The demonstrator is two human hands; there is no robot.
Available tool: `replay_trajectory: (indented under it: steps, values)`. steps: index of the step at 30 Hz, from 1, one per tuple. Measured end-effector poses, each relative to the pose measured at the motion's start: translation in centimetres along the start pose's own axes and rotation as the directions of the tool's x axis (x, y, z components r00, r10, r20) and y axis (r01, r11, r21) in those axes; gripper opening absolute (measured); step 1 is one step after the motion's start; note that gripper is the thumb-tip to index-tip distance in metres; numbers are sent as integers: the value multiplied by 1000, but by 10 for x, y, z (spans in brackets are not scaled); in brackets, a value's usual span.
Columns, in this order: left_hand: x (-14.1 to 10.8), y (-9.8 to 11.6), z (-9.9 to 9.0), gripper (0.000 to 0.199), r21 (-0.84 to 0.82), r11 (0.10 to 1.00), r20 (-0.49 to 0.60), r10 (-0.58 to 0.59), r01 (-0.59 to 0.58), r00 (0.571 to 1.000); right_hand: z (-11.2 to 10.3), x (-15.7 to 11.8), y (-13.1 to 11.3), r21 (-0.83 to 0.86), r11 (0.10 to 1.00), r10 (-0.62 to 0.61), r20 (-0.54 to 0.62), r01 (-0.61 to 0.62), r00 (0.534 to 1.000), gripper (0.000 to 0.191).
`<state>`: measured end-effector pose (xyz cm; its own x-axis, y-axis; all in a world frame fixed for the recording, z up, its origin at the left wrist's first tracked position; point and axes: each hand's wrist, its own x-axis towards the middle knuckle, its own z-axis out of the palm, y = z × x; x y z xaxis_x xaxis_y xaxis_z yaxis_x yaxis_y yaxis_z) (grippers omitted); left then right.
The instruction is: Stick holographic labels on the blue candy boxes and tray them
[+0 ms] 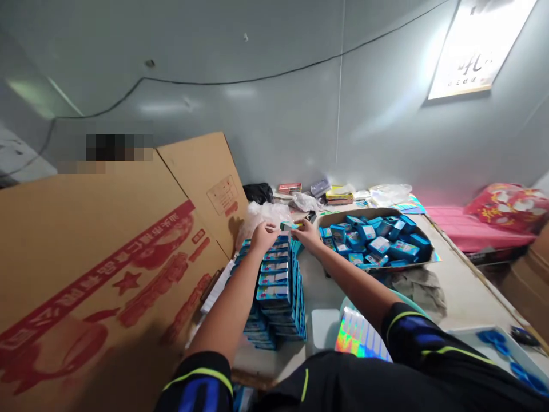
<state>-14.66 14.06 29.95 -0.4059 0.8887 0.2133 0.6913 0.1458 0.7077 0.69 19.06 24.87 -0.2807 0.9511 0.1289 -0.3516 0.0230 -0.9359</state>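
Observation:
My left hand [263, 236] and my right hand [307, 234] are stretched out in front of me, close together above the far end of the stacks. Between their fingertips is a small light-blue box [286, 226], pinched at its two ends. Below my hands stand tall stacks of blue boxes [273, 293], lined up in rows with their pale faces upward. Just right of my right hand, an open carton [422, 266] holds a loose heap of similar blue boxes [380, 245].
A large cardboard sheet [107, 269] with red print rises at the left. Plastic bags [268, 214] and small packages [338, 194] lie along the wall. A shiny rainbow sheet [358, 335], a white tray [465, 337] and a grey cloth [422, 289] lie nearer me. A person is partly visible behind the cardboard.

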Motion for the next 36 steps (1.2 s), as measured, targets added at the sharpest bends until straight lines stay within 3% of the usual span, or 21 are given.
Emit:
replay_trajectory:
  steps: [7,14,18,21,24,26,28,29,30,31,32,33,34,35,36]
  values:
    - [6,-18,15,23,-25,999,52,-43,44,998,-16,9,22,-28,993,115,42,-114,992,44]
    - [6,-20,16,23,14,999,56,-36,35,998,-18,8,36,33,989,139,117,-144,983,53]
    - [8,-23,18,44,61,997,12,-44,43,999,-15,2,45,120,974,175,135,-191,975,61]
    - [12,-19,16,52,72,996,-13,-49,49,999,-19,-6,53,-5,976,217,68,-217,974,56]
    - [-1,-8,-2,43,88,996,33,-22,19,999,-25,-12,55,-108,966,237,12,-234,971,51]
    - [-34,-2,-21,30,53,994,26,98,-100,995,-28,-12,52,-105,969,227,27,-223,973,48]
    - [-89,-2,-37,16,-14,966,-132,255,-259,958,-27,-8,47,-103,971,221,59,-214,974,46]
    - [-123,-5,-42,12,-28,950,-273,291,-310,917,-26,-5,44,-108,970,225,84,-216,971,46]
    - [-159,-10,-43,11,-29,937,-444,299,-348,845,-24,-1,42,-123,968,234,119,-219,965,46]
    - [-194,-16,-40,16,-25,928,-546,300,-373,782,-23,1,40,-145,965,243,169,-220,955,46]
    - [-228,-24,-33,21,-54,936,-529,269,-348,805,-21,2,38,-169,962,250,228,-214,941,46]
    - [-257,-32,-22,22,-132,955,-458,180,-267,871,-20,3,36,-193,960,251,287,-201,924,47]
    - [-281,-41,-9,22,-222,969,-330,33,-111,944,-19,1,33,-215,960,246,333,-181,910,48]
    - [-299,-49,4,31,-291,954,-186,-132,73,974,-20,-3,31,-235,959,237,358,-158,903,49]
    - [-310,-57,18,48,-339,917,-115,-263,211,958,-22,-8,27,-256,957,224,359,-135,906,50]
